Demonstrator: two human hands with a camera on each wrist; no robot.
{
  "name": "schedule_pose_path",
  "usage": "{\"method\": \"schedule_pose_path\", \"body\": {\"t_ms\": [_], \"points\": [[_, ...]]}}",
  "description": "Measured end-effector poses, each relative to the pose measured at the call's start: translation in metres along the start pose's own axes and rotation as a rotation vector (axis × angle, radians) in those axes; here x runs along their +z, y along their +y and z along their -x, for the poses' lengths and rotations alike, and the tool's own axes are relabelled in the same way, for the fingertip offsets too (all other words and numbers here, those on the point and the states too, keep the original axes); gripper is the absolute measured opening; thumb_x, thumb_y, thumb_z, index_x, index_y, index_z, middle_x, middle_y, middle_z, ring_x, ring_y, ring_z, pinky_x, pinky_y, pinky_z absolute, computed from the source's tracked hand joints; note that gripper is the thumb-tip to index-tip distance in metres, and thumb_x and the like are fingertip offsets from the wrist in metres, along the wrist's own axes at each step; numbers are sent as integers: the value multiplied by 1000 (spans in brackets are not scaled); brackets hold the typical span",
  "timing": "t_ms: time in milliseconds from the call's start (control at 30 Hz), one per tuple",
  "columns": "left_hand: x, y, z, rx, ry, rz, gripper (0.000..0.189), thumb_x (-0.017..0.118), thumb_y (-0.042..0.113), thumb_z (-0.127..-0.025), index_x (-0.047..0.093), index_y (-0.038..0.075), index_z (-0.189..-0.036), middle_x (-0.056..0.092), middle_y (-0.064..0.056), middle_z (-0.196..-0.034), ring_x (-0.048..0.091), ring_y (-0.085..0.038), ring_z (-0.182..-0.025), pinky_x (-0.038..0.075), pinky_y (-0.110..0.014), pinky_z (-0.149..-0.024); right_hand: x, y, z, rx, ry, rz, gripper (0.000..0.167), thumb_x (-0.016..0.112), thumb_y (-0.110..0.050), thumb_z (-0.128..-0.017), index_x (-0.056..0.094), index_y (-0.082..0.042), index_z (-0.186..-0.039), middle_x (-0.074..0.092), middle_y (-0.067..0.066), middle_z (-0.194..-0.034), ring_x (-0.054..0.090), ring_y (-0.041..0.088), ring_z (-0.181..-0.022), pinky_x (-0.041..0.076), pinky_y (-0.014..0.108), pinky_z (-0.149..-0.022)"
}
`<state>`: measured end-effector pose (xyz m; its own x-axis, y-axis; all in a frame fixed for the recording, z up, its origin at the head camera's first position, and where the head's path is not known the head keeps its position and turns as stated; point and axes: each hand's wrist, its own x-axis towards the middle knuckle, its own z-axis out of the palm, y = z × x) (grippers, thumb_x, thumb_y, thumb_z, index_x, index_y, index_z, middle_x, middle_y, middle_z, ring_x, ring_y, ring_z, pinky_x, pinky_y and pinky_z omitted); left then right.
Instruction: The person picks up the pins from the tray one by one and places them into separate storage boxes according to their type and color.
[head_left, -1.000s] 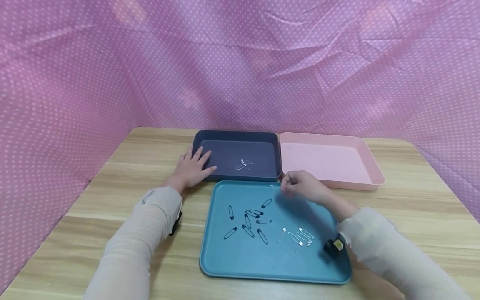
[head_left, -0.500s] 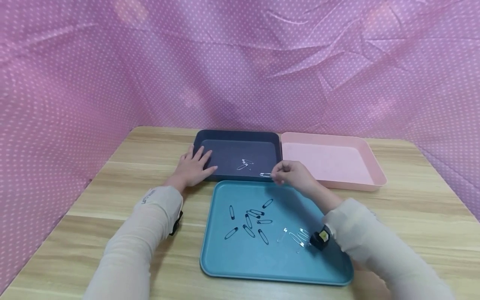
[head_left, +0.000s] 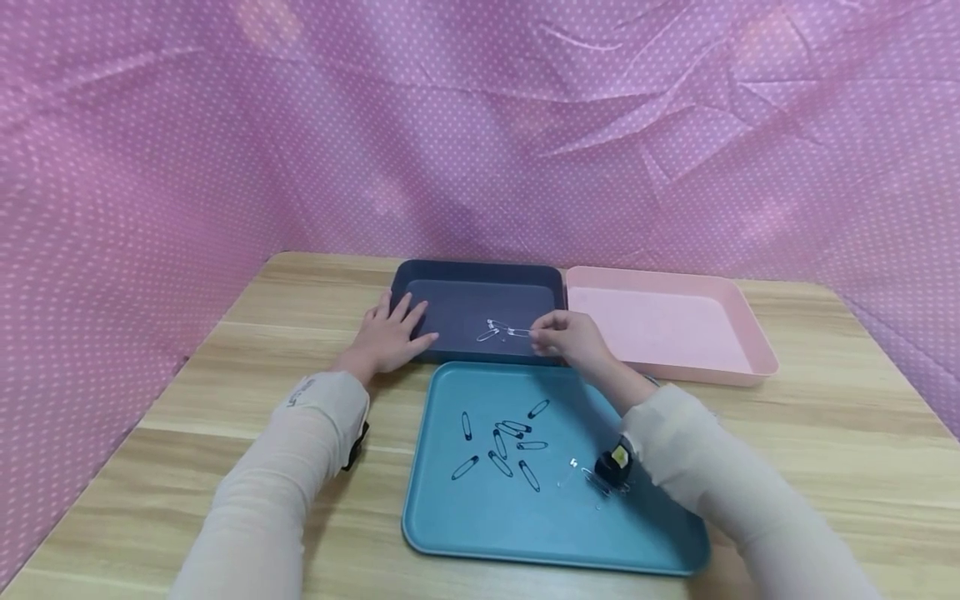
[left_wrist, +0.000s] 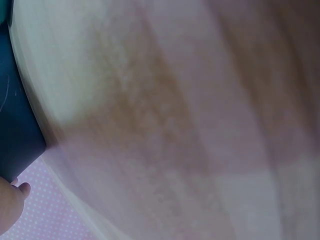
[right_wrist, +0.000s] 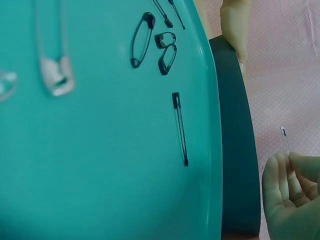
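Observation:
My right hand [head_left: 576, 342] pinches a silver safety pin [head_left: 520, 332] between thumb and fingertips, above the right part of the dark blue tray [head_left: 450, 304]. In the right wrist view the pin [right_wrist: 284, 136] points out past the fingertips. Several silver safety pins [head_left: 487, 335] lie in that tray near the held one. My left hand [head_left: 386, 342] rests with spread fingers on the tray's left rim. Black safety pins [head_left: 529, 476] are scattered on the teal tray [head_left: 487, 529]. More silver safety pins [head_left: 567, 472] lie at its right, partly hidden by my right wrist's camera.
A pink tray [head_left: 660, 333] stands against the dark tray's right side. Both are behind the teal tray on a wooden table [head_left: 225, 400]. Pink dotted cloth [head_left: 480, 150] hangs behind and at the sides. The left wrist view is mostly blurred tabletop [left_wrist: 150, 125].
My right hand has moved left and away from me, carrying the silver safety pin from the teal tray's back edge to over the dark tray. The left hand stays on the rim.

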<state>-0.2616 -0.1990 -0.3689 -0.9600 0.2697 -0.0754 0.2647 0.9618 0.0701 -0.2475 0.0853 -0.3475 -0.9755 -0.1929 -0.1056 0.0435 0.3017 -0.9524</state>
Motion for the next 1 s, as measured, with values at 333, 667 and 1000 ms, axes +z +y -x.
{"method": "schedule_pose_path", "body": {"t_ms": [333, 667, 1000], "points": [[1, -1, -2, -9, -4, 1, 71, 20, 60, -85, 12, 15, -140, 4, -14, -143, -9, -37, -126, 4, -51, -97, 16, -9, -21, 47, 46, -30, 12, 56, -5, -83, 59, 1, -92, 60, 12, -88, 60, 18, -75, 48, 26, -67], [-1, 1, -1, -6, 3, -1, 70, 22, 58, -86, 13, 14, -140, 5, -15, -143, -9, -38, -126, 5, -51, -97, 27, -12, -46, 58, 81, -105, 10, 52, 0, -84, 58, 4, -90, 58, 12, -85, 59, 17, -72, 48, 29, -70], [-2, 2, 0, -12, -16, -11, 69, 21, 58, -86, 12, 15, -140, 4, -14, -143, -10, -38, -126, 5, -51, -97, 37, -2, -69, 51, 124, -72, 12, 49, 4, -83, 58, 9, -88, 57, 14, -82, 57, 17, -67, 49, 26, -63]]}}
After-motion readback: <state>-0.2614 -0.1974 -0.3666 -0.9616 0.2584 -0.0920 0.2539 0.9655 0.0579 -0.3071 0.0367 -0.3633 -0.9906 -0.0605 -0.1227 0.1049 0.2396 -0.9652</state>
